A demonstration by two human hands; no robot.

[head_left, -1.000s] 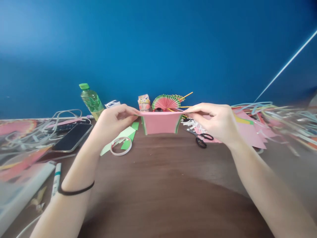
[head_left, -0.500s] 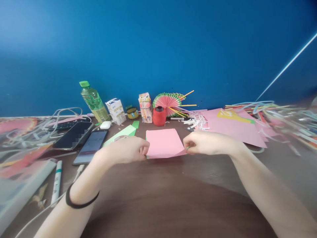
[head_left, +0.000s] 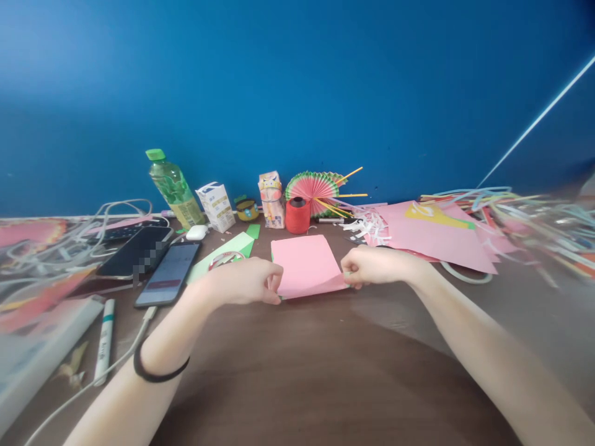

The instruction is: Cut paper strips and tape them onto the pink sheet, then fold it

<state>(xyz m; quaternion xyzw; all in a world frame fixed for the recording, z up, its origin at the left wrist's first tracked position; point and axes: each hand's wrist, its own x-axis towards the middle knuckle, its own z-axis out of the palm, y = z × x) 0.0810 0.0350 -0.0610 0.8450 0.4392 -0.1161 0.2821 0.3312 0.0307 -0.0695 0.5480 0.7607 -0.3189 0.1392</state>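
A pink paper sheet (head_left: 304, 263) with a green edge lies flat on the brown table (head_left: 297, 365). My left hand (head_left: 246, 282) pinches its near left corner, fingers curled closed. My right hand (head_left: 372, 266) pinches the near right corner the same way. A black hair band sits on my left wrist. A roll of tape (head_left: 225, 259) and green paper strips (head_left: 230, 248) lie just behind my left hand.
Two phones (head_left: 153, 260), a white marker (head_left: 105, 341) and cables lie at the left. A green bottle (head_left: 174, 189), small cartons (head_left: 216, 206), a red thread spool (head_left: 297, 215) and a paper fan (head_left: 311, 186) stand along the blue wall. Pink sheets (head_left: 432, 238) and coloured strips pile at right.
The pink paper was held up by its top edge a second ago. Both hands have brought it down flat on the table and now hold its near corners.
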